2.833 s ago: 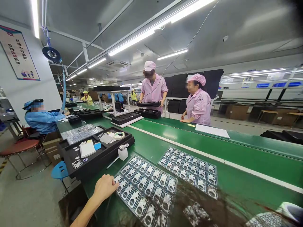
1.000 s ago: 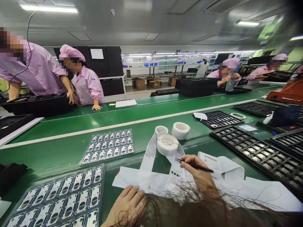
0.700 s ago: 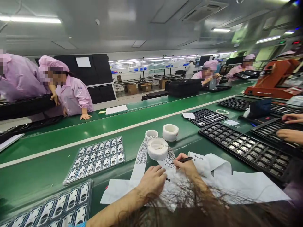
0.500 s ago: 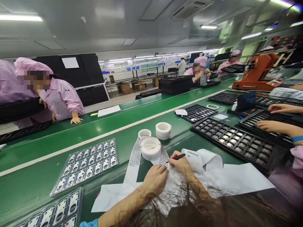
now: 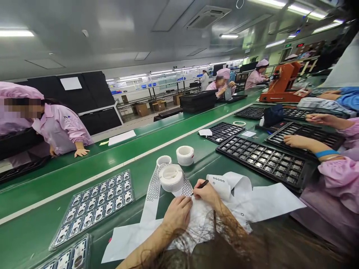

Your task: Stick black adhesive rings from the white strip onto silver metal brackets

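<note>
My left hand (image 5: pixel 177 213) lies with its fingers flat on the white backing strip of ring stickers (image 5: pixel 186 189). Just right of it, my right hand (image 5: pixel 206 195) pinches a slim black tool like tweezers (image 5: pixel 202 184), its fine tip at the strip's printed rings. That strip comes from a white sticker roll (image 5: pixel 170 178) in front of my hands. A second dotted strip (image 5: pixel 153 190) runs down on the left from a smaller roll (image 5: pixel 163 160). White backing paper (image 5: pixel 267 203) spreads under and beside my forearms, and a curled piece carries a few rings.
Another white roll (image 5: pixel 185 155) stands behind. Clear trays of metal plates (image 5: pixel 98 203) lie left. Black trays of small parts (image 5: pixel 260 158) fill the right, where a co-worker's hands (image 5: pixel 298 142) work. An orange machine (image 5: pixel 280 84) stands farther back. Hair covers the lower view.
The view has turned right, shifting everything leftward. My hands stay at the same strip, right hand still gripping the black tool. A far co-worker's raised black tray is no longer held up.
</note>
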The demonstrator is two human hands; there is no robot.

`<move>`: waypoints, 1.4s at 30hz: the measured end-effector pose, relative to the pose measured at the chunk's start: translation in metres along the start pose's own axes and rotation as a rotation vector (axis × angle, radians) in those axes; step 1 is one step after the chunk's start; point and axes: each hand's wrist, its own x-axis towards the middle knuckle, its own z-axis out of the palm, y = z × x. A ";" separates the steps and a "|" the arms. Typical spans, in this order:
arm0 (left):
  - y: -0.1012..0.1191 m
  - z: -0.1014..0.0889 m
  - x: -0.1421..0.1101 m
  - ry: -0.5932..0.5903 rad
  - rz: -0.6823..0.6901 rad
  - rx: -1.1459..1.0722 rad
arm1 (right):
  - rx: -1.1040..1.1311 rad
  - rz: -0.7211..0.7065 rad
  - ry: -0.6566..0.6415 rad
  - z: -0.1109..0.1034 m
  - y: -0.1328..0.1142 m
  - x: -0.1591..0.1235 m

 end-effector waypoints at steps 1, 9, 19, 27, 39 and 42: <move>-0.001 0.002 0.001 0.004 0.002 -0.001 | 0.011 0.000 -0.014 -0.001 0.000 -0.001; -0.002 0.012 0.007 0.022 0.012 0.031 | 0.114 0.004 -0.022 0.000 0.008 0.003; 0.000 0.008 0.008 0.006 0.007 0.090 | 0.038 0.140 0.054 0.011 -0.001 0.004; -0.002 0.009 0.009 0.003 0.013 0.103 | 0.072 0.136 0.040 0.007 0.003 0.005; 0.002 0.007 0.007 0.049 0.016 0.151 | 0.169 0.075 -0.002 0.005 -0.001 -0.002; 0.004 0.007 0.007 0.061 0.011 0.176 | 0.164 0.062 0.005 0.007 0.002 0.001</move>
